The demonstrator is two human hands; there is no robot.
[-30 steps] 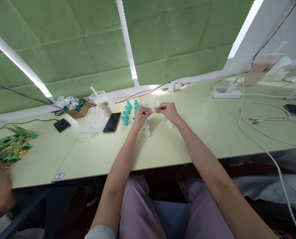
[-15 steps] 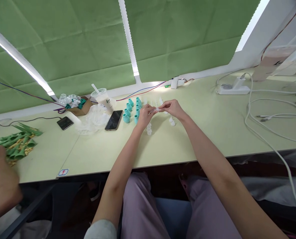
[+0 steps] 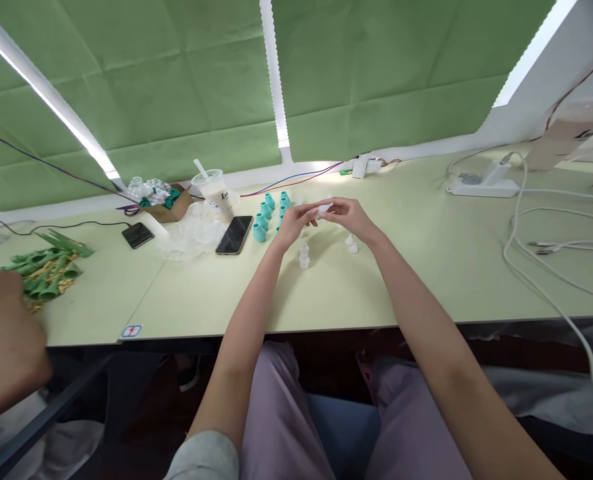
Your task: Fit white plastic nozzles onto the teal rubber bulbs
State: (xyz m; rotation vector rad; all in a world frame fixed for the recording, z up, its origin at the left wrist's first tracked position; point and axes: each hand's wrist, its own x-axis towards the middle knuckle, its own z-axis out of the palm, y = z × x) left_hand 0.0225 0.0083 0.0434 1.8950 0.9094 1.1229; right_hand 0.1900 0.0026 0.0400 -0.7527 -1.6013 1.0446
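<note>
My left hand (image 3: 292, 225) and my right hand (image 3: 350, 216) meet just above the table, fingertips pinched on one small white plastic piece (image 3: 325, 208). Fingers cover much of that piece, so its full shape is hidden. Below my left hand, a short line of small white plastic parts (image 3: 304, 256) lies on the table. More white parts (image 3: 351, 244) lie under my right wrist. To the left of my hands are two rows of turquoise, bottle-shaped hollow parts (image 3: 262, 222), the right row partly covered by my left hand.
A phone (image 3: 234, 235), crumpled plastic bag (image 3: 196, 230), drink cup (image 3: 215, 193) and open cardboard box (image 3: 172, 205) stand left. Another person's arm (image 3: 9, 333) is beside green cone-shaped parts (image 3: 51, 273). Right are a power strip (image 3: 482, 186) and white cables (image 3: 519, 257).
The white piece now shows more between my fingertips, turned to a different angle. My view has shifted slightly left, and the other person's arm has moved.
</note>
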